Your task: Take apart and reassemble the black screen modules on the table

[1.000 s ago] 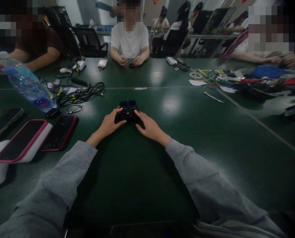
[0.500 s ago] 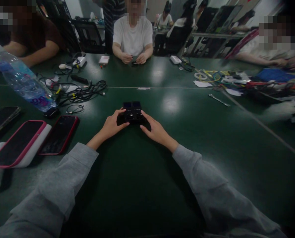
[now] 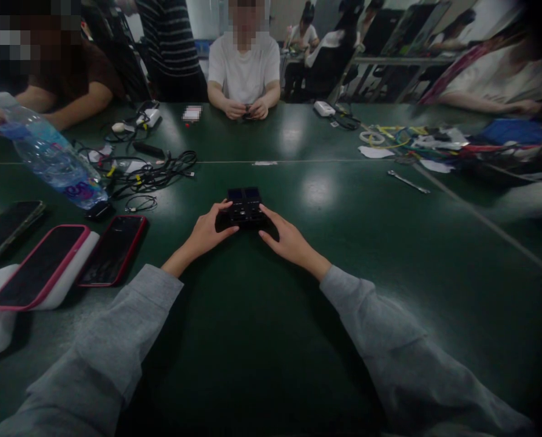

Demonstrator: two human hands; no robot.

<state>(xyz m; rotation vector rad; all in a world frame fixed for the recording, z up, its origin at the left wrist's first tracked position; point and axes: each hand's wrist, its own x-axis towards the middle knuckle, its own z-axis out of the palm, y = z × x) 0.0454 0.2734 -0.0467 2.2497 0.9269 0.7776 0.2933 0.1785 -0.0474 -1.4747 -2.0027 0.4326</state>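
Observation:
A small black device [image 3: 246, 205] with two dark square panels along its far side rests on the dark green table [image 3: 252, 315]. My left hand [image 3: 206, 232] grips its left side, with thumb at the near corner and index finger higher up. On the opposite side my right hand [image 3: 289, 238] holds it in the same way, fingertips at the right edge. The other fingers of both hands are mostly hidden.
Left of my arms lie a red-edged phone [image 3: 115, 250], a pink-framed phone [image 3: 43, 267] and a tilted water bottle [image 3: 56, 158]. Black cables [image 3: 161, 171] are behind them. A wrench [image 3: 408, 182] lies right. Across the table sits a person [image 3: 244, 73].
The view has shifted slightly, so the items at left appear a little further right and lower. Both my hands keep their hold on the device. Behind the table, a person in stripes has moved left.

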